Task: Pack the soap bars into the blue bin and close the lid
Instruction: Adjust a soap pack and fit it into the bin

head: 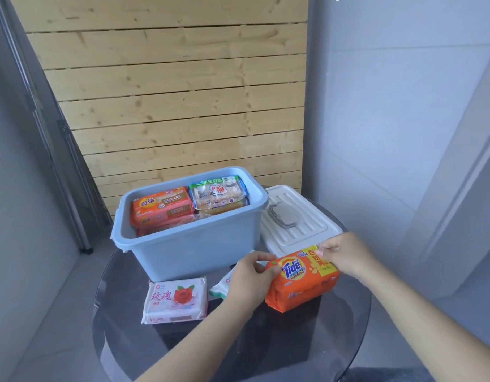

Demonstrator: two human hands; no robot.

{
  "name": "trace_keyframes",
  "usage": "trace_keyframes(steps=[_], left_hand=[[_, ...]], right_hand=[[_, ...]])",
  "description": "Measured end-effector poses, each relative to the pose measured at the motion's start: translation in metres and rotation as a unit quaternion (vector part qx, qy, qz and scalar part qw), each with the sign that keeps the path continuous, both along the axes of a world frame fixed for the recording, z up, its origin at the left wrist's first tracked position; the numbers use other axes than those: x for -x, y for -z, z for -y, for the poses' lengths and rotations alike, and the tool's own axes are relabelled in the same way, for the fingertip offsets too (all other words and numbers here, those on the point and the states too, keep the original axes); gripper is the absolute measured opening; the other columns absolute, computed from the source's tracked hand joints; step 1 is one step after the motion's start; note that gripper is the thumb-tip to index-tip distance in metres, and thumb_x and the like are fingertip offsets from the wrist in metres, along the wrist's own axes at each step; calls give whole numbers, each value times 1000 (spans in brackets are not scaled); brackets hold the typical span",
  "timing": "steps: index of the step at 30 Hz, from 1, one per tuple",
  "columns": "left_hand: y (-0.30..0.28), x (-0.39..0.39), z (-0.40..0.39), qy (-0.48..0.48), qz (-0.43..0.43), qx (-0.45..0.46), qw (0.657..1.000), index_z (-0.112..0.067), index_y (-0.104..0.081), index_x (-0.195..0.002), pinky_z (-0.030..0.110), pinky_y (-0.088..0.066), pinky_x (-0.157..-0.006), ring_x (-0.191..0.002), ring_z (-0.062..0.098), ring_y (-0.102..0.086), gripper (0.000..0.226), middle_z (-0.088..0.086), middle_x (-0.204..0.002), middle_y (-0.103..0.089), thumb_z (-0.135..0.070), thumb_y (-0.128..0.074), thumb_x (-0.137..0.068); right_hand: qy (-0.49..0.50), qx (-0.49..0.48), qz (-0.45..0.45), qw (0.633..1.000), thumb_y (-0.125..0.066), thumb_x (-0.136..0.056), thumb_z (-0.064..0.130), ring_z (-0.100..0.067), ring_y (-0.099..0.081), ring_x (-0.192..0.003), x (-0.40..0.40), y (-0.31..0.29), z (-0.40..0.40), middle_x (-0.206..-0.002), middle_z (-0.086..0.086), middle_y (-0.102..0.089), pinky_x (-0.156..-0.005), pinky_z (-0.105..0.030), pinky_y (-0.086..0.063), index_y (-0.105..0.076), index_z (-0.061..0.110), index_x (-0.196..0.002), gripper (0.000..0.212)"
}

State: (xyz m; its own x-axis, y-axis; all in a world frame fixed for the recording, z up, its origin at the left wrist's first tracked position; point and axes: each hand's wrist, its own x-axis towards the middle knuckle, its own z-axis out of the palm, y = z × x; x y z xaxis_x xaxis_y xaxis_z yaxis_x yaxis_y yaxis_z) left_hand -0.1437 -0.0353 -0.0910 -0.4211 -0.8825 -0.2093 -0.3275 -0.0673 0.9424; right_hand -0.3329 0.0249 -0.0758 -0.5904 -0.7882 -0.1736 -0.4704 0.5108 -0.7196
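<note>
"Tide" on orange soap pack (303, 281); "玫瑰" on pink rose soap pack (175, 301).

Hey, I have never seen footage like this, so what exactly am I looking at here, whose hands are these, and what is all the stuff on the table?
There is no machine here. A person wears a camera on the head, so this one picture looks forward and down at their own bare hands. The left hand and right hand together grip an orange Tide soap pack by its ends. On the dark round glass table stands an open blue bin, already holding wrapped soap packs. Its white lid lies beside it, to the right. In front of the bin lie a pink rose soap pack and a white and green pack, partly hidden by the left hand.
</note>
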Motion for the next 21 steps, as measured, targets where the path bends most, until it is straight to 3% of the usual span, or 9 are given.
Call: trace_keyframes(steps=[6,10,14,17,21], left_hand=[[-21,-14,-5,-6,-57,18,998,-26,-64,-86,45,-56,-82,-74,23,-65,13,7,-72,-60,-14,-67,-85],[-51,-35,-3,-34,-115,49,992,-25,-64,-89,46,-55,-80,-72,23,-61,16,2,-61,-54,-10,-64,-88],[-81,-53,1,-75,-184,67,978,-19,-63,-92,32,-51,-60,-57,15,-58,13,-1,-55,-51,-6,-63,-88],[-105,-62,11,-105,-214,86,967,-19,-60,-86,26,-48,-53,-51,8,-58,15,-3,-57,-54,-4,-63,-87],[-132,-72,34,-158,-242,105,952,-22,-59,-84,30,-48,-58,-67,24,-59,15,7,-76,-58,-7,-64,-87]], right_hand=[[0,60,49,997,-70,-82,22,-24,-70,-79,-7,-16,-12,-92,-12,-75,-75,-38,-56,-74,10,-100,22],[-11,137,57,989,-71,-80,26,-27,-72,-77,-26,-48,-19,-84,-7,-74,-74,-44,-59,-71,27,-77,3],[-19,209,57,976,-71,-80,24,-22,-69,-71,-50,-81,-19,-81,-7,-73,-66,-34,-57,-72,24,-86,6],[-31,245,60,967,-70,-81,23,-26,-68,-67,-65,-102,-8,-78,-12,-74,-66,-41,-60,-71,27,-83,5],[-51,285,72,955,-68,-82,27,-30,-72,-76,-77,-120,20,-84,-9,-76,-74,-48,-59,-73,26,-93,13]])
